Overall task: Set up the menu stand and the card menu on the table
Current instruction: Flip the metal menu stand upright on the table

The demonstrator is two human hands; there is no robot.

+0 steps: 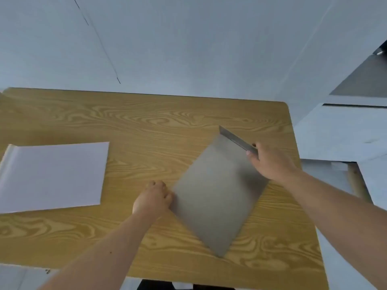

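A grey metal menu stand [213, 193] lies turned like a diamond on the right half of the wooden table [146, 122]. It is a flat plate with a narrow lip bent up along its far edge. My right hand [270, 162] grips that lip at its right end. My left hand [154, 198] holds the plate's left corner with curled fingers. The white card menu [52, 176] lies flat at the table's left side, apart from both hands.
A pale wall rises just behind the table's far edge. White boards and a wooden leg [356, 181] stand off the right edge. The table's near edge runs along the bottom of the view.
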